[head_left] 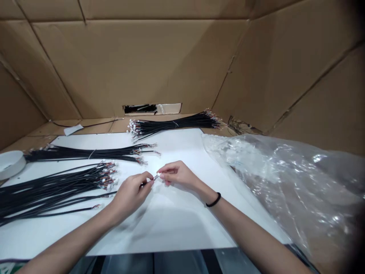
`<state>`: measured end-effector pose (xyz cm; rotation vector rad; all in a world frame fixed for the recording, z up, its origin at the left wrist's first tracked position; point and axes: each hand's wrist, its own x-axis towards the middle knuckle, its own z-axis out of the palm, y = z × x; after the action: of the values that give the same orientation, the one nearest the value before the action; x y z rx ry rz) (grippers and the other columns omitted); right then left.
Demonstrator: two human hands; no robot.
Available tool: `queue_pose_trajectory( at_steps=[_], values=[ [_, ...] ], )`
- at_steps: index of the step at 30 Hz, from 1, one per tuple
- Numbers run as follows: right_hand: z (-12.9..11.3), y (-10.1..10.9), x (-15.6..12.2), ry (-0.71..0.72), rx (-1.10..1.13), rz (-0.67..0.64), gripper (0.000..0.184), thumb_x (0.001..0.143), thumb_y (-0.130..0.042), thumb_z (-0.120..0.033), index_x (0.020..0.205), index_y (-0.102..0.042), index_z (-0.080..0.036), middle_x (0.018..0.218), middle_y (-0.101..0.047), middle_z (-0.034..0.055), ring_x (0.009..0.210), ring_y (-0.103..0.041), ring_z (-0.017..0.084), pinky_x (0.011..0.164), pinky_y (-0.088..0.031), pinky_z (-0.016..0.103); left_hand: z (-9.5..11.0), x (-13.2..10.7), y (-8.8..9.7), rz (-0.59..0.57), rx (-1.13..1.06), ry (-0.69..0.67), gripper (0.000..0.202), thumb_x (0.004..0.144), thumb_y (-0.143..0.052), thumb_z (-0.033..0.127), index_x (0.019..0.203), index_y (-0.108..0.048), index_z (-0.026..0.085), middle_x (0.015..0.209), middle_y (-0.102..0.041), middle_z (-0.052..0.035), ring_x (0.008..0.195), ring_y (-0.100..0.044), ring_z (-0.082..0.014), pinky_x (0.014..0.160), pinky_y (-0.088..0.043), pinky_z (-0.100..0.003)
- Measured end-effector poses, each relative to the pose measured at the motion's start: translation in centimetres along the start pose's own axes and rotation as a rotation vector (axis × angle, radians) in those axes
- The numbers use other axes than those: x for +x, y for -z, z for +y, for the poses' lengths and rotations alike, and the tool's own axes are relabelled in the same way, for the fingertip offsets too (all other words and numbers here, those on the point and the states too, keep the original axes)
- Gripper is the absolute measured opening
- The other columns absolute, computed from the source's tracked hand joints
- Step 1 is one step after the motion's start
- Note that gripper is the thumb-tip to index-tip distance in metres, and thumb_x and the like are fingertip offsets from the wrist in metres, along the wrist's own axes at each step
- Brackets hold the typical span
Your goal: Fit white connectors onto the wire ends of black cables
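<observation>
My left hand (131, 196) pinches a black wire (146, 183) close to its small metal-and-white connector end (156, 177). My right hand (176, 174) is just beyond that end, its fingertips at or almost at the connector, and I cannot tell whether they grip it. A loose spread of black wires with crimped connector ends (57, 190) lies to the left of my left hand on a white sheet (171, 224). Two tied bundles of the same wires (85, 153) (173, 123) lie farther ahead. A black band (213, 199) circles my right wrist.
Crumpled clear plastic sheeting (291, 190) lies to the right of the white sheet. A round white lid or roll (11, 163) sits at the far left. Cardboard walls (128, 64) rise behind, with a cut-out opening (152, 109). A thin black cable with a white tag (73, 129) lies at the back left.
</observation>
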<state>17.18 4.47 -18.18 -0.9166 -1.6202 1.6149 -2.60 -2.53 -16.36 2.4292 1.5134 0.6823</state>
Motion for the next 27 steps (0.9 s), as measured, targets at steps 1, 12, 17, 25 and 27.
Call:
queue_pose_trajectory(
  at_steps=[1, 12, 17, 25, 27],
  values=[
    [-0.1, 0.0, 0.0, 0.003, 0.002, -0.008, 0.041, 0.062, -0.082, -0.042, 0.083, -0.075, -0.008, 0.052, -0.062, 0.0019, 0.046, -0.054, 0.011, 0.046, -0.040, 0.022, 0.0, -0.1, -0.2, 0.036, 0.043, -0.020, 0.014, 0.095, -0.047, 0.023, 0.089, -0.060, 0.021, 0.072, -0.067, 0.0018, 0.062, -0.062, -0.0123, 0.056, -0.042, -0.020],
    [-0.5, 0.5, -0.5, 0.008, 0.000, -0.062, 0.042, 0.062, -0.083, -0.043, 0.087, -0.074, -0.010, 0.051, -0.059, -0.0008, 0.047, -0.053, 0.010, 0.048, -0.038, 0.022, 0.8, 0.2, 1.5, 0.352, 0.597, -0.465, 0.025, 0.095, -0.045, 0.017, 0.076, -0.062, 0.017, 0.055, -0.055, 0.0000, 0.047, -0.048, -0.0149, 0.052, -0.027, -0.031],
    [-0.1, 0.2, -0.3, -0.010, -0.031, -0.087, 0.044, 0.065, -0.080, -0.045, 0.089, -0.071, -0.009, 0.052, -0.058, -0.0008, 0.047, -0.051, 0.010, 0.047, -0.036, 0.022, -0.4, -0.2, 3.8, 0.378, 0.756, -0.584, 0.020, 0.091, -0.049, 0.012, 0.075, -0.058, 0.017, 0.053, -0.053, 0.0026, 0.045, -0.047, -0.0118, 0.051, -0.026, -0.031],
    [-1.0, -0.3, -0.6, -0.062, -0.190, -0.118, 0.050, 0.068, -0.074, -0.053, 0.090, -0.071, -0.008, 0.049, -0.057, 0.0008, 0.049, -0.048, 0.012, 0.050, -0.034, 0.025, -4.7, -2.7, 7.4, 0.241, 0.937, -0.631, 0.018, 0.094, -0.045, 0.016, 0.080, -0.056, 0.016, 0.057, -0.055, 0.0008, 0.045, -0.047, -0.0110, 0.050, -0.028, -0.030],
    [-0.8, -0.5, -0.6, -0.077, -0.217, -0.118, 0.051, 0.068, -0.072, -0.055, 0.090, -0.071, -0.009, 0.050, -0.057, 0.0012, 0.050, -0.049, 0.013, 0.051, -0.035, 0.026, -5.6, -3.5, 7.9, 0.182, 0.956, -0.651, 0.019, 0.094, -0.044, 0.016, 0.078, -0.055, 0.016, 0.057, -0.054, 0.0006, 0.045, -0.047, -0.0107, 0.049, -0.028, -0.029]
  ],
)
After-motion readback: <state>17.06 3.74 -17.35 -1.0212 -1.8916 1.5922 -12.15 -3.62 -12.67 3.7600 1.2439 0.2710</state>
